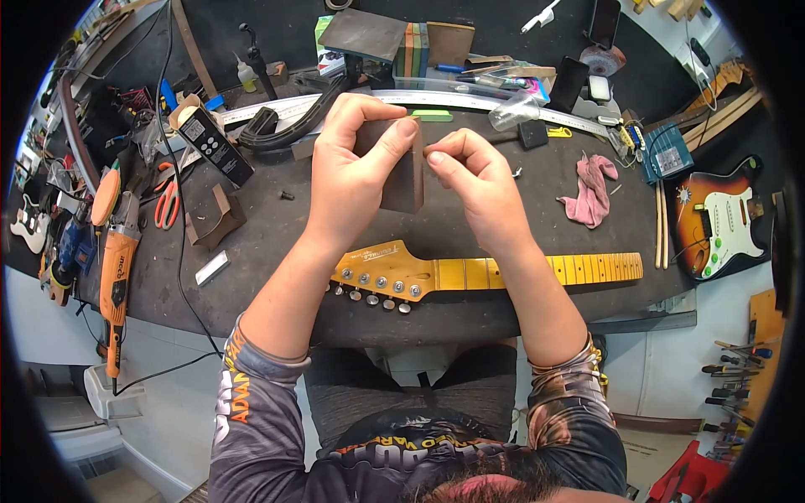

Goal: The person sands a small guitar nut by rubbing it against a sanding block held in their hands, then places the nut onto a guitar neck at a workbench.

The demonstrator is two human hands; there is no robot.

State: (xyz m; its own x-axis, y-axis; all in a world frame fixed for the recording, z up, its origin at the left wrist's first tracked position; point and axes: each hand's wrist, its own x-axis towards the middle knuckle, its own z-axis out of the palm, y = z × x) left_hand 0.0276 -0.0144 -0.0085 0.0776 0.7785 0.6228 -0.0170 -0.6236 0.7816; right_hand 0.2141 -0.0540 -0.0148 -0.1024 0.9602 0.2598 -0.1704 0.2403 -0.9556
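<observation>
Flat Brown Piece, Held in Both Hands Above a Desk with Guitar Parts

Flat brown piece: one, rectangular, thin-edged, raised above the desk near its middle; sheet or block, cannot tell. Left hand: closed about the piece, thumb along the upper part, forefinger bent over the top. Right hand: thumb and forefinger drawn together at the piece's right edge, other fingers curled; whether it grips the edge or merely touches it, cannot tell.

Guitar neck: one, yellow-toned, fretted, lying across the desk below the hands; headstock to the left, tuners fitted; right forearm passing over it.

Left of the hands: dark screw, small; folded brown sheet; pale block, small; red-handled pliers; black box, printed, tilted; orange power tool at the desk's left edge.

Beyond the hands: long metal ruler, appearing bowed; green strip; clear cup, lying on its side; stack of coloured pads.

Right of the hands: pink cloth, crumpled; blue box; guitar body, sunburst finish, white pickguard. Farther right, below: screwdrivers, several, in a row beside a wooden board.
</observation>
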